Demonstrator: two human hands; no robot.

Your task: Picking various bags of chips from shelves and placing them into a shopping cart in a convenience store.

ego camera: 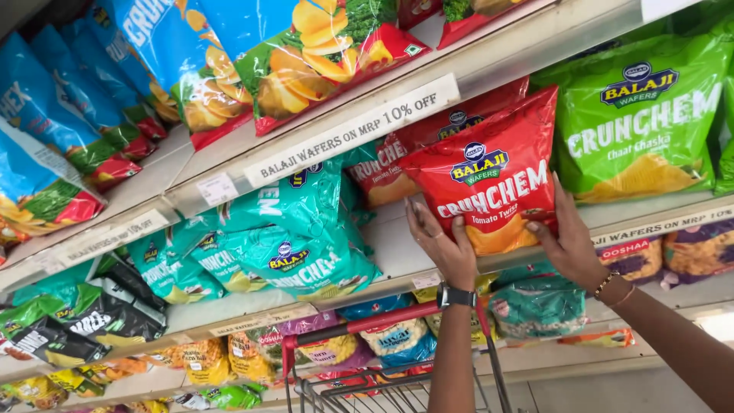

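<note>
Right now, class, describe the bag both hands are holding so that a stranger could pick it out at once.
Find the middle shelf of the snack rack. Between the teal bags and the green bags, the left hand and right hand grip a red bag by its bottom corners. It alone stands upright and forward.
</note>
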